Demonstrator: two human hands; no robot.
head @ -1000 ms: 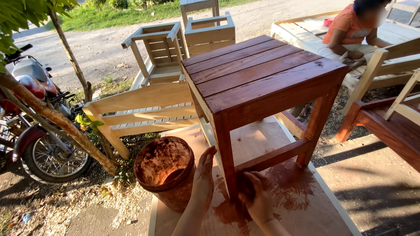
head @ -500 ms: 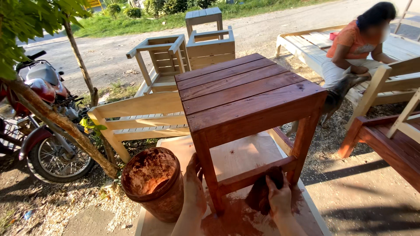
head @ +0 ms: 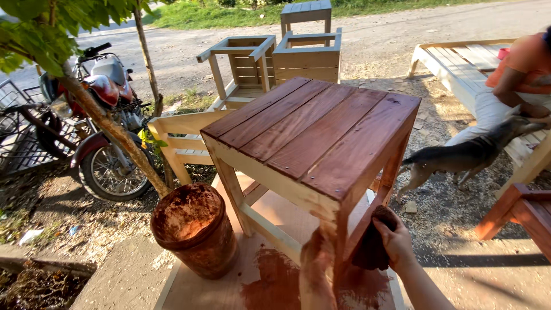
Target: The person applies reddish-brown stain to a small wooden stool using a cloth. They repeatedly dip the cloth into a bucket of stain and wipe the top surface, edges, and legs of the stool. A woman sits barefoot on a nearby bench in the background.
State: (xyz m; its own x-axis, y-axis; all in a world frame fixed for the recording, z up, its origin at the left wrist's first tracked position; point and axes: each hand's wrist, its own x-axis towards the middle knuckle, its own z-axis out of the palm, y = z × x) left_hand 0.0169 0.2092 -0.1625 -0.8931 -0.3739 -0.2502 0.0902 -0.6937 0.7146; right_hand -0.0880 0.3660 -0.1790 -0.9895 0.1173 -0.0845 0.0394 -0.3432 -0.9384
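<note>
A small wooden table (head: 321,132) has a slatted top stained red-brown, while its near apron and rails are pale bare wood. It stands on a stain-smeared plywood sheet (head: 201,290). My right hand (head: 396,244) presses a dark, stain-soaked rag (head: 372,244) against the right side of the near corner leg. My left hand (head: 315,261), smeared with stain and blurred, grips the same leg from the left, below the top. A stain-coated bucket (head: 192,229) sits just left of the table.
A motorcycle (head: 103,115) and a leaning tree trunk (head: 112,129) stand at left. Unfinished wooden chairs (head: 247,63) are behind. At right, a seated person (head: 516,74), a dog (head: 459,161) and a red-stained furniture piece (head: 525,209).
My view has swung, so the table's pale side now faces me. Both hands have moved up the corner leg. A dog has walked in at right.
</note>
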